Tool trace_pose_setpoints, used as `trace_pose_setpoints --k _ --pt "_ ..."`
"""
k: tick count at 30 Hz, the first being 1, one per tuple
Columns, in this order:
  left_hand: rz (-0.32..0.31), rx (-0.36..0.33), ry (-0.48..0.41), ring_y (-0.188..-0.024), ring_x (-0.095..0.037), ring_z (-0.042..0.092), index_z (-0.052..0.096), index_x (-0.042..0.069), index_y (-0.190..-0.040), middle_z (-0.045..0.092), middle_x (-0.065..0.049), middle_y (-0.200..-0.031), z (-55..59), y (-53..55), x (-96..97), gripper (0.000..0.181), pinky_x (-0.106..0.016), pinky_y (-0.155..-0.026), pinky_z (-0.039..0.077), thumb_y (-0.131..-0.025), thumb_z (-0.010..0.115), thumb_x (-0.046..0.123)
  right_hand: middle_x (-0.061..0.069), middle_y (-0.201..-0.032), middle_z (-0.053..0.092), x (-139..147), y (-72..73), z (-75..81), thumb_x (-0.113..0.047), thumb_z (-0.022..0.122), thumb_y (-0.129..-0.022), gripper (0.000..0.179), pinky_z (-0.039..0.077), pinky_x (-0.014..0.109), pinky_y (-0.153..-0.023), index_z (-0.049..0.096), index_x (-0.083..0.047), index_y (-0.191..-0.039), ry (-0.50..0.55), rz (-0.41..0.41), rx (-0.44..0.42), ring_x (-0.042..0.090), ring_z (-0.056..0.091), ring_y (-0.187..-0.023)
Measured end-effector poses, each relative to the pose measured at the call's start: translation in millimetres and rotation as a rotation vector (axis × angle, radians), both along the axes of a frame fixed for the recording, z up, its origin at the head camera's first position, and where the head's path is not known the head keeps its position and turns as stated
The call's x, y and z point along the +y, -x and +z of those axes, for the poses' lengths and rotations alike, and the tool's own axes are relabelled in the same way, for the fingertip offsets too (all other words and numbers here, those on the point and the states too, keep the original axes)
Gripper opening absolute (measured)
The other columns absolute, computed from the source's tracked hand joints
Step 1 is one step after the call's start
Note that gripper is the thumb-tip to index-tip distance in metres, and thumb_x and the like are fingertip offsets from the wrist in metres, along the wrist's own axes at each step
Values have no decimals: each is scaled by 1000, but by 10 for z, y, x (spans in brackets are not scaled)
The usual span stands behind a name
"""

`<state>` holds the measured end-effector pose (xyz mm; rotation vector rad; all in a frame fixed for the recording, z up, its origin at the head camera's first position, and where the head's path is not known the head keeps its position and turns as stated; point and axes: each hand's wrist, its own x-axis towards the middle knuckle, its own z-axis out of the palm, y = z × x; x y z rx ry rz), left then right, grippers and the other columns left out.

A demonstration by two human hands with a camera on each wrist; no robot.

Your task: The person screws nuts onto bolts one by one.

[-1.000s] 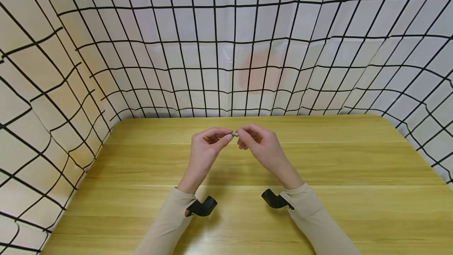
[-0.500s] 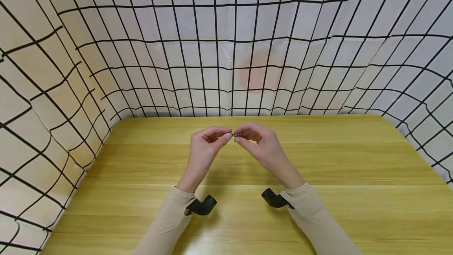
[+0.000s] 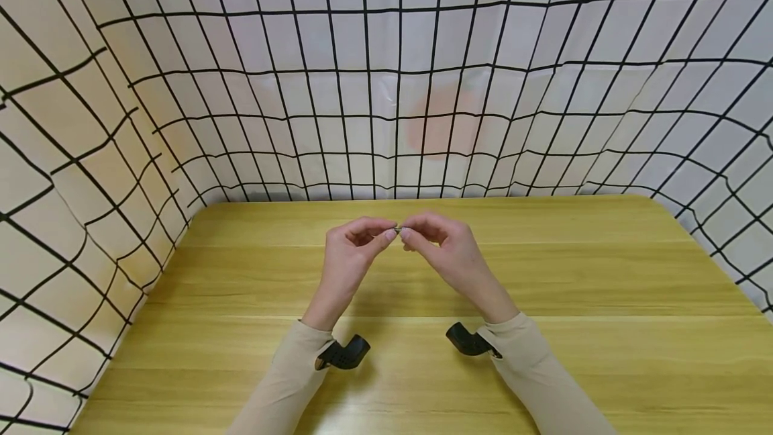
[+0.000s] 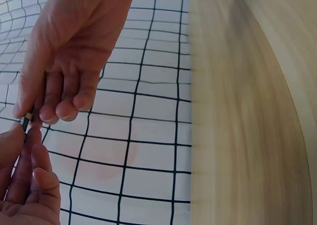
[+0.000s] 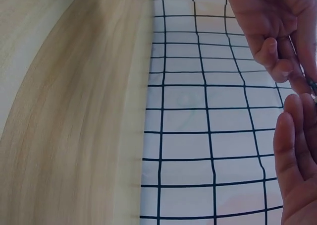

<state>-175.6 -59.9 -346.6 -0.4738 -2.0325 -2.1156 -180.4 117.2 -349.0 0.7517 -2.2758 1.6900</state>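
A small, thin metal bolt (image 3: pixel 398 229) is held level between both hands at chest front, above the table's far half. My left hand (image 3: pixel 353 247) pinches one end between thumb and index finger. From the other side my right hand (image 3: pixel 447 250) pinches the opposite end with thumb and index finger. Only a short stretch of metal shows between the fingertips. In the left wrist view the dark bolt (image 4: pixel 27 118) sits where the fingertips meet. At the edge of the right wrist view the bolt (image 5: pixel 312 86) is partly cut off.
A wood-grain table (image 3: pixel 574 274) lies below the hands. White sheeting with a black line grid (image 3: pixel 338 92) rises behind it and at both sides. Each beige sleeve carries a black wrist mount, at left (image 3: pixel 344 352) and right (image 3: pixel 471 340).
The right thumb and index finger parted around the bolt half a second ago, showing more metal. Now they are together again, covering more of it. The left hand has stayed almost still.
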Motion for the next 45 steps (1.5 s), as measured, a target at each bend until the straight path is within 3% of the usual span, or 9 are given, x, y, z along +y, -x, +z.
trace_pose_setpoints --k 6,13,18,21,24,28,35,40,45 --pt "-15 12 11 -67 -11 54 73 -8 -98 71 -14 -91 -7 -5 18 12 -23 -62 43 -89 71 0 11 -76 63 -20 -35 46 -5 61 -98 10 53 33 -68 68 -3 -91 -37 -55 14 26 62 -72" --pt "-26 16 -1 -66 -11 53 73 -7 -97 71 -14 -91 -26 0 26 11 -23 -61 42 -89 71 -1 -1 -69 62 44 145 -219 -20 61 -100 18 49 31 -64 69 -13 -86 -35 -65 12 18 59 -69" --pt "-8 5 7 -66 -11 52 73 -7 -98 71 -13 -90 -22 -1 21 11 -23 -61 42 -89 71 -1 3 -78 64 63 152 -238 -25 59 -101 16 53 35 -69 66 -11 -100 -11 -26 -39 23 63 -73" --pt "12 -5 18 -67 -11 52 74 -7 -98 71 -11 -89 -13 0 13 12 -23 -61 42 -89 71 0 4 -90 66 76 153 -224 -19 64 -98 19 53 35 -74 62 -12 -115 -16 -16 -46 22 64 -81" --pt "23 -7 24 -67 -11 52 74 -6 -98 71 -11 -89 -9 2 4 12 -23 -62 41 -89 72 1 5 -101 66 71 158 -204 -8 69 -92 29 53 36 -78 60 -10 -120 -34 -4 8 20 63 -89" --pt "24 -8 26 -68 -11 53 74 -6 -99 71 -12 -91 -6 2 -1 13 -24 -63 42 -89 72 1 14 -103 65 33 87 -88 7 68 -89 24 53 37 -80 61 1 -111 -33 27 91 25 63 -92" --pt "14 -3 19 -70 -11 55 72 -9 -100 71 -15 -91 -9 3 0 15 -24 -65 44 -89 71 0 16 -96 64 -13 -27 67 12 66 -88 14 51 34 -74 63 5 -100 -31 31 107 27 62 -88" --pt "17 -8 17 -71 -12 56 74 -7 -100 72 -14 -92 -1 -3 0 13 -24 -66 45 -89 71 1 13 -94 66 -10 -13 33 9 67 -89 14 51 31 -74 64 5 -102 -30 14 86 24 61 -84" --pt "13 -5 18 -71 -12 56 74 -6 -99 71 -13 -92 -1 -5 -5 12 -24 -66 45 -90 71 1 7 -93 67 30 99 -134 1 67 -92 13 53 34 -77 66 -2 -104 -31 -4 59 21 63 -85"
